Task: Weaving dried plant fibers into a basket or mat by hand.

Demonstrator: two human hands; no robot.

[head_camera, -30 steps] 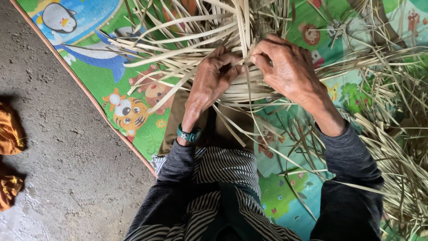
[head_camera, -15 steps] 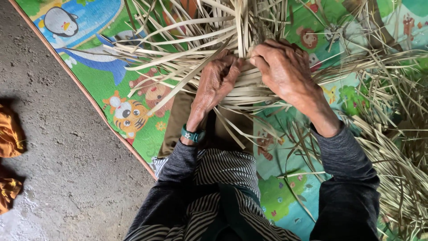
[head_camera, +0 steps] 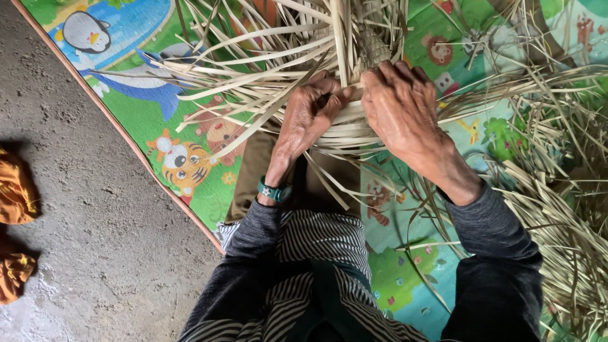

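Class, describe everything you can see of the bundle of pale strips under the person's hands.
The bundle of pale strips looks like flat, dry, straw-coloured plant material. Loose ends fan out leftward and upward over the play mat; a small woven section shows near the top. The left hand pinches strips, and the right hand presses down on them.

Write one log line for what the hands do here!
left hand: pinching pale strips | right hand: pressing woven piece | under: cartoon mat
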